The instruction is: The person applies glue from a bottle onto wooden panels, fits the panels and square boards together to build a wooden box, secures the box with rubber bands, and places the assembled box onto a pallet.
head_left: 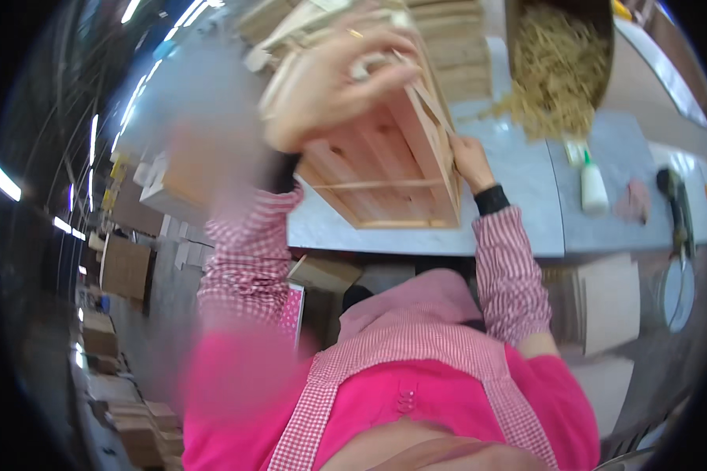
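Observation:
A pale wooden box (377, 161) with slatted, knotty boards stands tilted on the light table (511, 212) in front of me. My right hand (471, 163) grips its right edge, the fingers partly hidden behind the frame. Over the top of the box, my left hand (342, 90) is bent inward, thumb and fingers curled together and somewhat blurred. Something small and whitish shows between them, too smeared to name. Behind the left hand lie more pale wooden parts (310, 20), also blurred.
Wood shavings (562, 67) spill from a dark container at the back right. A white glue bottle (593, 187) with a green tip, a pink cloth (635, 202) and a dark green handheld tool (674, 200) lie to the right. Stacked boards (452, 47) are behind the box.

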